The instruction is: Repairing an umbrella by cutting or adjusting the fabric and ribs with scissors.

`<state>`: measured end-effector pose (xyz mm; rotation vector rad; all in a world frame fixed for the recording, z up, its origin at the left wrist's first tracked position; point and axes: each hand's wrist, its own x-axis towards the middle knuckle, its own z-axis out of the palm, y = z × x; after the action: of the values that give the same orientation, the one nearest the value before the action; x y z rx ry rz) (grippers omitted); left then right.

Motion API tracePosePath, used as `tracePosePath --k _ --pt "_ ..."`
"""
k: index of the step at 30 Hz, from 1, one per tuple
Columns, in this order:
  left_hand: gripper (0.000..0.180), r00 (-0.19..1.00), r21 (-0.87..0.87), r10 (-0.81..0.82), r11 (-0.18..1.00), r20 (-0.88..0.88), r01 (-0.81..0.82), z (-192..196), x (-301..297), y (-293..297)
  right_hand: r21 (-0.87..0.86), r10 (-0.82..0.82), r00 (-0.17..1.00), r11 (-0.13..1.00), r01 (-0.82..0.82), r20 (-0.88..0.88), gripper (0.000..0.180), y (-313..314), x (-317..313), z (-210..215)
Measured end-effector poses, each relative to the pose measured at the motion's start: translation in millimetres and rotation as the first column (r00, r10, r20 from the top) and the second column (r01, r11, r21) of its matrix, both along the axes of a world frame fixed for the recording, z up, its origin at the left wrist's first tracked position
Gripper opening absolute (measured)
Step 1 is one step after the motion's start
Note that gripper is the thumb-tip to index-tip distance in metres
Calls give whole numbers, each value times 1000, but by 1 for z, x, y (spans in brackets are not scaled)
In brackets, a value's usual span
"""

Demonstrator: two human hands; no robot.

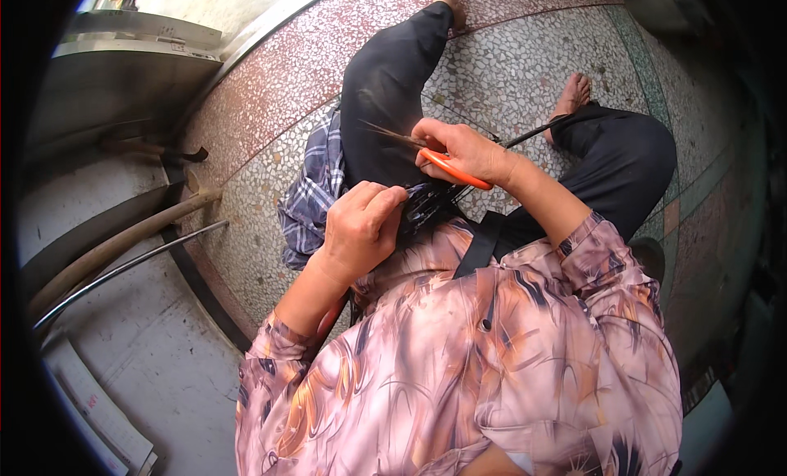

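Note:
My right hand (463, 152) is closed round the orange handles of a pair of scissors (443, 163). Their thin blades point left, above my dark trouser leg. My left hand (361, 222) is a little nearer and to the left, its thumb and forefinger pinched together at the edge of a bundle of shiny black strands (422, 204) in my lap. The fingertips partly hide what they grip. A thin black cord (533, 132) runs from behind my right hand toward my right knee.
A blue plaid cloth (316, 189) hangs beside my left leg. At the left are a grey metal surface (180, 328), a wooden pole (123, 247), a metal rod (139, 267) and stacked papers (98, 402). Speckled floor tiles (508, 66) lie beneath my bare feet.

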<state>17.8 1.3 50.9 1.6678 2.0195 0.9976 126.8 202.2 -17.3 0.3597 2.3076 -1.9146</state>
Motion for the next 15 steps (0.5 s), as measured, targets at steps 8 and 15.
tracePosePath --k 8,15 --pt "25 997 58 64 996 -37 -62 9 8 1 189 -237 937 938 289 -256 40 -6 -7 13" --pt "20 927 -81 186 982 325 -169 15 17 6 387 -422 766 682 620 -484 31 16 -11 39"
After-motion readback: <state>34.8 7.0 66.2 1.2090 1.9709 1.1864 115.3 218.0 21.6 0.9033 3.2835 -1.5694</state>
